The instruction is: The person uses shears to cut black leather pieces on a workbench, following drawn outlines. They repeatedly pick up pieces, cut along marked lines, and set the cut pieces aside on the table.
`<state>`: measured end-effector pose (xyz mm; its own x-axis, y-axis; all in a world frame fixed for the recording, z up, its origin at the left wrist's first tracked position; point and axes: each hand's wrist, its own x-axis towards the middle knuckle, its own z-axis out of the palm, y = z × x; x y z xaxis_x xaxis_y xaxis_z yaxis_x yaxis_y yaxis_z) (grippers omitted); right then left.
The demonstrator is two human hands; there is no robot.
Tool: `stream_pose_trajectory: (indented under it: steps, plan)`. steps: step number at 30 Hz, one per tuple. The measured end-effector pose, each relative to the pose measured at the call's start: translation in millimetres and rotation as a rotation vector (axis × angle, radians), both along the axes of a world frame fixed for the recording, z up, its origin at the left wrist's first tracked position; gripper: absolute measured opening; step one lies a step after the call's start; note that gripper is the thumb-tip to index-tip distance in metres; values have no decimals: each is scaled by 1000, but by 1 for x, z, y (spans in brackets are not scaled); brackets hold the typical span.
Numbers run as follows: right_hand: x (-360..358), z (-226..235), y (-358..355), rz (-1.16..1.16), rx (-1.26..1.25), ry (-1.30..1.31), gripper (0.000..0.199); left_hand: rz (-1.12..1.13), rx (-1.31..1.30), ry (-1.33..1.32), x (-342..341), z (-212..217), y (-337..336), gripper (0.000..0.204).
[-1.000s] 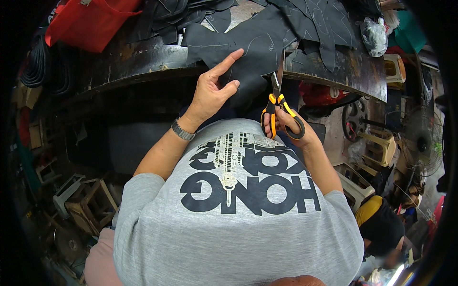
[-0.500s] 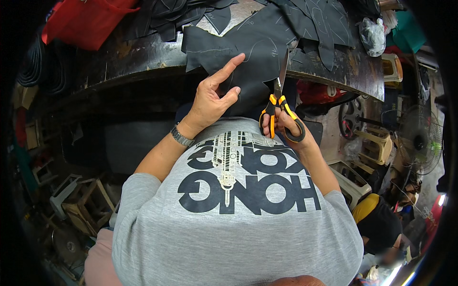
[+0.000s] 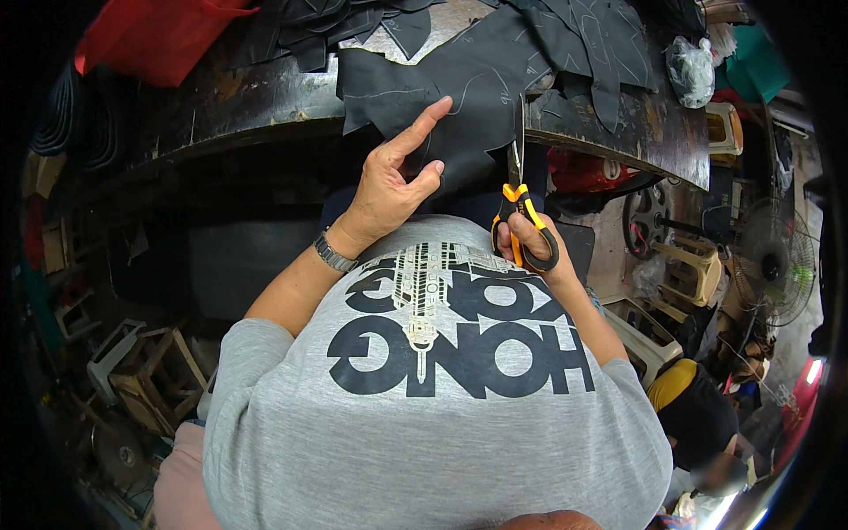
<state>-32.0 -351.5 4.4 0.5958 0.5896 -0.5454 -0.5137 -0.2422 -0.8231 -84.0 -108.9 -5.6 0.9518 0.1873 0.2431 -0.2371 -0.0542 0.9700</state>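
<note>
Left hand [image 3: 393, 181]: centre of frame, index finger and thumb stretched out and spread apart, over the lower part of the black sheet [image 3: 473, 97]. Other fingers are mostly hidden, can't tell if they hold any of it. Can't tell either whether the fingertip presses down

Right hand [image 3: 532, 237]: right of centre, closed round the handles of the scissors [image 3: 512, 193], yellow and black, thumb at the right-hand loop. Blades point to the top of the frame, close together, right at the sheet's right edge. Exact contact with the sheet is hard to read

Sheet: upper centre, pale curved lines drawn on it, lower part hanging past the near edge of the dark worn table [image 3: 283, 97] toward the wearer

Around it: overlapping black pieces [image 3: 322, 22] at top left of centre, more line-marked ones [image 3: 609, 53] upper right, one strip reaching down near the table edge. Clear plastic bag [image 3: 691, 71] sits upper right at the table's side, red item [image 3: 163, 40] upper left

Wearer: metal-band watch [image 3: 334, 252] on left wrist, grey T-shirt [image 3: 424, 450] fills the lower middle. Floor clutter: wooden frame [image 3: 159, 380] lower left, cream stool [image 3: 702, 269] and fan [image 3: 773, 265] at right
</note>
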Motion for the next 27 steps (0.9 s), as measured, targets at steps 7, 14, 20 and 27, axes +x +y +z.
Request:
stream_pose_trajectory:
  steps: [7,14,20,27]
  plan:
    - [1,9,-1,49,-87,-62,46,-13,-40,-2,1,-1,3,67]
    - [0,11,3,111,-184,-126,47,-32,-100,15,1,-3,5,67]
    - [16,17,11,-67,72,179,47,-100,-170,35,0,-4,5,66]
    - [17,13,25,-81,60,121,45,-71,-158,48,-4,-5,10,66]
